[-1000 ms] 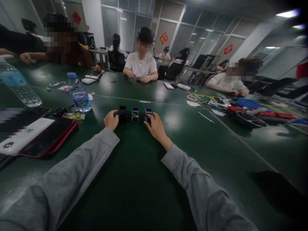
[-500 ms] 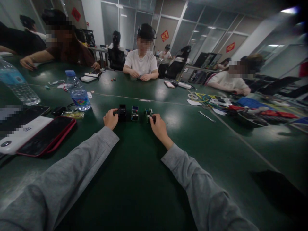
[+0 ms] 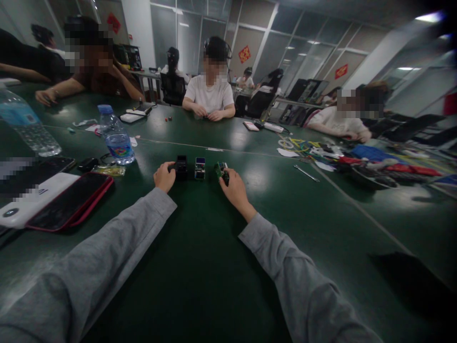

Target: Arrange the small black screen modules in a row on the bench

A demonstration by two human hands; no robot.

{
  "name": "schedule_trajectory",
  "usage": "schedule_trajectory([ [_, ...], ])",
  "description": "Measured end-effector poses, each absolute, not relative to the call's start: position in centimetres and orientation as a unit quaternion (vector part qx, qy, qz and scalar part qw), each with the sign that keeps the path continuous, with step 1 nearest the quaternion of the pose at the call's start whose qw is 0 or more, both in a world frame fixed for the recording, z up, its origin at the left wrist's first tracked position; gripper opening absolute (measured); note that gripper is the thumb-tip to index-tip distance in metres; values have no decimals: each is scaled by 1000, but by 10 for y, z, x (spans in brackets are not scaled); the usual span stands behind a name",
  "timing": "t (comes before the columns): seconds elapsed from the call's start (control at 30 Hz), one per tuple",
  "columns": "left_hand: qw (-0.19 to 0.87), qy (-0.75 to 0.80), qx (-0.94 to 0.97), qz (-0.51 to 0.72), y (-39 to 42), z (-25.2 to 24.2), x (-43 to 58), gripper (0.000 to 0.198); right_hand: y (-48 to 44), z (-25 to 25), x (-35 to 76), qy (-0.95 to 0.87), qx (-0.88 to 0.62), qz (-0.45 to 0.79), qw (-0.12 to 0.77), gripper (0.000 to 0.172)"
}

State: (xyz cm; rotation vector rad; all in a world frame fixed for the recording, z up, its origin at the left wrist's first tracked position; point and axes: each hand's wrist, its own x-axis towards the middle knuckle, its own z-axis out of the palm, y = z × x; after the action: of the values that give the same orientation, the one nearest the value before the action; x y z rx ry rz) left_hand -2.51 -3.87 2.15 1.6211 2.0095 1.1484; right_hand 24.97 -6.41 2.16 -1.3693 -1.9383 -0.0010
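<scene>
My left hand (image 3: 165, 177) is closed on the left side of a small black box-shaped case (image 3: 182, 166) on the green table. My right hand (image 3: 233, 188) grips a small green circuit board (image 3: 220, 171), its fingers covering the board's right and lower part. Between the two hands, touching neither, stands a small electronic module (image 3: 200, 168) with a dark screen-like top and visible components.
On the left are a water bottle (image 3: 116, 136), a larger bottle (image 3: 28, 124) and a phone with a red case (image 3: 73, 200). A wrench (image 3: 306, 173) and tangled cables (image 3: 303, 144) lie right. A person (image 3: 210, 90) sits opposite.
My right hand has turned the circuit board slightly, and its fingers have shifted further over it. My left hand and the black case have stayed put. A person at far left has raised one hand.
</scene>
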Motion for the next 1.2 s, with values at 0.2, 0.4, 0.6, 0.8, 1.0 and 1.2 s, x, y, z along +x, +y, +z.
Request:
schedule_trajectory([
  [0.2,168,700,562,408,-40,23,-24,35,-54,18,258,-674,-578,80,453,35],
  [0.4,175,700,558,410,-43,27,-23,35,-46,11,265,-653,-584,22,481,49],
  [0.6,171,702,557,410,-40,24,-23,34,-48,9,265,-684,-576,30,447,47],
  [0.8,174,696,556,420,-39,22,-24,33,-63,16,264,-680,-615,-8,399,36],
  [1.0,179,688,543,448,-35,17,-27,33,-77,27,262,-696,-613,-67,367,47],
  [1.2,181,679,541,462,-33,18,-30,33,-100,31,271,-742,-567,11,357,42],
])
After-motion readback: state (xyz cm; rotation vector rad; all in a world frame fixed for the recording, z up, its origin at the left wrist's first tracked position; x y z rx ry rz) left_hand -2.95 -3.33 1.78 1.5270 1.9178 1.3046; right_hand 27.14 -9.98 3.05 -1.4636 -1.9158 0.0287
